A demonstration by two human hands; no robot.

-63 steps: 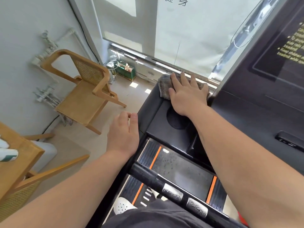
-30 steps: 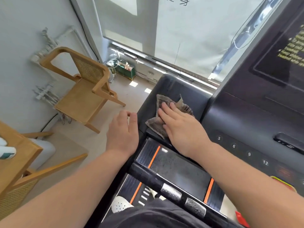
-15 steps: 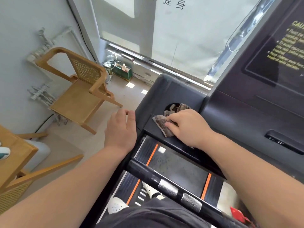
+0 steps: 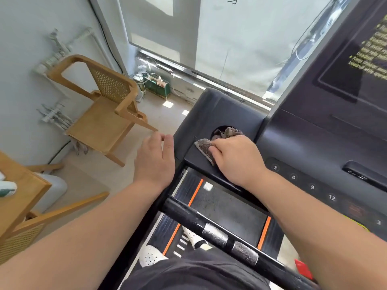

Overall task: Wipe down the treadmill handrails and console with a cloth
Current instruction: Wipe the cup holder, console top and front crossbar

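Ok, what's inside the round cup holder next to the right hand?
A bunched part of the cloth sits in the cup holder; the rest lies on the console under the right hand. The holder's floor is hidden by cloth and hand.

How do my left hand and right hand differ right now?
The right hand grips the cloth on the console; the left hand holds nothing. The right hand's fingers are curled; the left hand's are straight, by the console's left edge. Both hands are bare.
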